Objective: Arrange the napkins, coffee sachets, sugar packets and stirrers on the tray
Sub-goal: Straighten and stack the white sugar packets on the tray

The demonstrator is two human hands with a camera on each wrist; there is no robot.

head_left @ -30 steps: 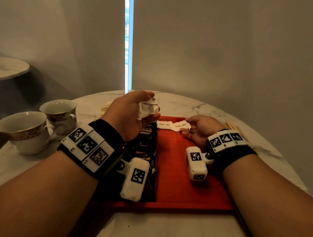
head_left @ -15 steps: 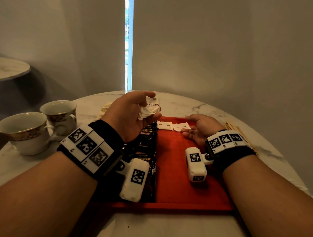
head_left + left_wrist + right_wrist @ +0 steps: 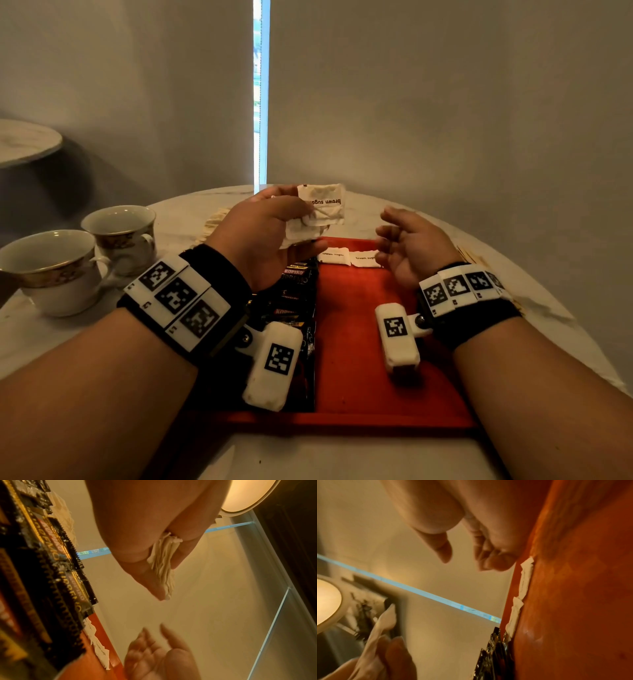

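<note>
My left hand (image 3: 291,222) grips a stack of white brown-sugar packets (image 3: 320,210) above the far left of the red tray (image 3: 356,342); the left wrist view shows the stack's edges (image 3: 163,563) pinched between thumb and fingers. My right hand (image 3: 394,236) hovers empty, fingers relaxed, just right of that stack and above the tray's far edge. Two sugar packets (image 3: 349,257) lie side by side at the tray's far edge, also seen in the right wrist view (image 3: 524,580). Black coffee sachets (image 3: 294,294) are lined up along the tray's left side.
Two gold-rimmed cups (image 3: 116,236) stand on the marble table (image 3: 548,325) at the left. Beige napkins (image 3: 214,222) lie behind my left hand. Wooden stirrers (image 3: 471,255) lie right of the tray, partly hidden by my right wrist.
My right hand has lifted off the tray and away from the two laid packets toward my left hand. My left hand has raised the packet stack slightly and tipped it outward.
</note>
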